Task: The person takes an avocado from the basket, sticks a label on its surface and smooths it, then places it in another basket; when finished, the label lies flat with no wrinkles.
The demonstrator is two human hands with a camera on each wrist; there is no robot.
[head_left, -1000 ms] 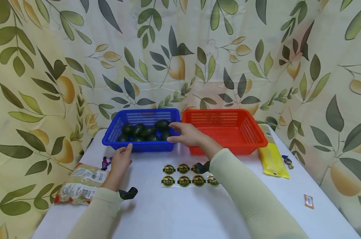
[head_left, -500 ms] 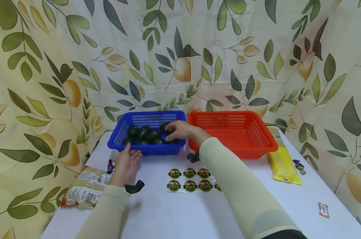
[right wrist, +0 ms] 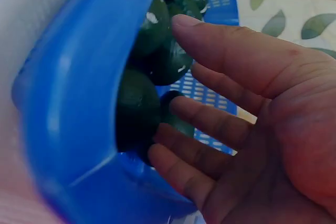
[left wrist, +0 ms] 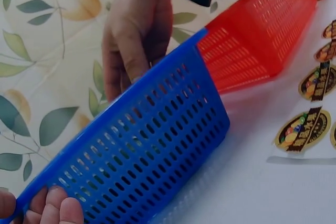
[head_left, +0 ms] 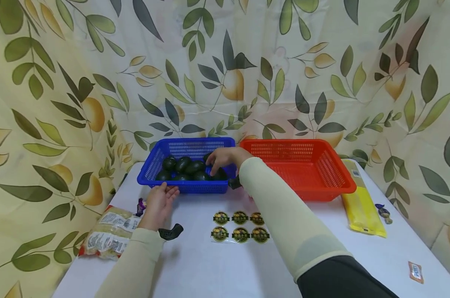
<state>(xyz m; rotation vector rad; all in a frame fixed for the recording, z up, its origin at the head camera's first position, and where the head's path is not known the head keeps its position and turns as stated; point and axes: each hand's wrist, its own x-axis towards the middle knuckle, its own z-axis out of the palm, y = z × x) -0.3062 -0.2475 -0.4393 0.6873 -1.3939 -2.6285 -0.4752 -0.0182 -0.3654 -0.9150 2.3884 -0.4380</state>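
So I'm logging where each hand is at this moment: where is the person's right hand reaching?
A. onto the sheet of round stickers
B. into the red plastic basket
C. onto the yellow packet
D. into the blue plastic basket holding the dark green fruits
D: the right hand is over the rim of the blue plastic basket, its fingers spread just above the dark green fruits.

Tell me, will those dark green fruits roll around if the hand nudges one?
Probably only a little. The dark green fruits look rounded and smooth, so one could roll, but they lie packed together inside the blue basket, whose walls should stop them. The right hand reaches among them.
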